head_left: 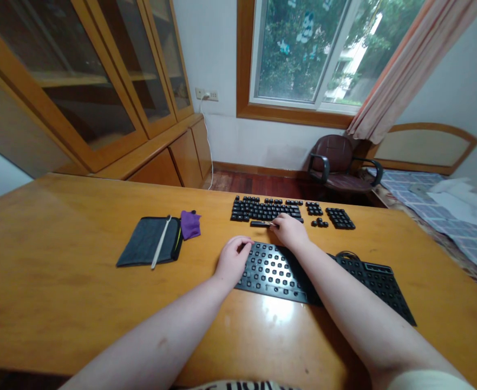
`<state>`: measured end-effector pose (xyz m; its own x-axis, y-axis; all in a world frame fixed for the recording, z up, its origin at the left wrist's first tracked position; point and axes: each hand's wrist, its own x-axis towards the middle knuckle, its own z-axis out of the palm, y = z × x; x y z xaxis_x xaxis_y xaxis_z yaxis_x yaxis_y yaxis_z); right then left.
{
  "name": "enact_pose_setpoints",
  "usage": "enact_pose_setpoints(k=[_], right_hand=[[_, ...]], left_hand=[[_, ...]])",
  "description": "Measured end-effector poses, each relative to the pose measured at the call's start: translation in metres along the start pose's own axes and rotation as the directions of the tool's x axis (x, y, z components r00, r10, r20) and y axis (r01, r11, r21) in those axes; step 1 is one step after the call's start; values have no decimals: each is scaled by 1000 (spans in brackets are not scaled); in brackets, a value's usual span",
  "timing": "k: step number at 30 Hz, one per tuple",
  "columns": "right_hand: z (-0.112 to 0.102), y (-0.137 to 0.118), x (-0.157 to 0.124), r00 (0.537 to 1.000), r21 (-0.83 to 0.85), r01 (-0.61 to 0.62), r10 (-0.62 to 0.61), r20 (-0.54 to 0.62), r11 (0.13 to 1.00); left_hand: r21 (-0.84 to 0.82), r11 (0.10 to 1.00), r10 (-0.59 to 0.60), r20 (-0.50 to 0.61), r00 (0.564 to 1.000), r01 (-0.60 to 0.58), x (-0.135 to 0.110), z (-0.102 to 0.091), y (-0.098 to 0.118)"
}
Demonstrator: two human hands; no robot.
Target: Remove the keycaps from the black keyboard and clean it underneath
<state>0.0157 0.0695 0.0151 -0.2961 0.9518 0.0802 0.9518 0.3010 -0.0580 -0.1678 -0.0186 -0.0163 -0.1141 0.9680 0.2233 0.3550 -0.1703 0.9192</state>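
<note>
Black frame (279, 271): left hand (232, 261) half-closed, gripping its corner; right hand (289, 230) pinching a thin tool (271, 223) beside keycaps (262, 208)

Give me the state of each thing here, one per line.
keyboard: flat on desk, keycaps off.
keycaps: laid in rows beyond it.
left hand: resting on keyboard's left end.
right hand: fingertips at the space bar.
pouch: lying flat, white stick across it.
cabinet doors: shut.
curtain: drawn aside.

Keycaps (266, 209) behind keyboard frame (287, 268), pouch (146, 248) left (cloth (190, 224) beside it)
</note>
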Motion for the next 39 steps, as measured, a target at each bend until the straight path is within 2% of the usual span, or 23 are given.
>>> enact_pose_setpoints(k=[3, 7, 26, 35, 39], right_hand=[[-3, -5, 6, 997, -19, 69, -69, 33, 997], [-3, -11, 13, 994, -25, 94, -93, 56, 995], [3, -19, 22, 997, -28, 57, -55, 62, 998], [5, -21, 23, 998, 2, 47, -47, 35, 999], [-1, -20, 21, 999, 28, 34, -35, 5, 999]], left_hand=[[10, 1000, 1, 4, 1000, -2, 1, 0, 1], [25, 1000, 6, 5, 1000, -6, 1, 0, 2], [51, 998, 42, 19, 999, -43, -1, 1, -4], [50, 997, 50, 20, 999, -51, -1, 2, -5], [54, 997, 46, 15, 999, -47, 0, 2, -5]])
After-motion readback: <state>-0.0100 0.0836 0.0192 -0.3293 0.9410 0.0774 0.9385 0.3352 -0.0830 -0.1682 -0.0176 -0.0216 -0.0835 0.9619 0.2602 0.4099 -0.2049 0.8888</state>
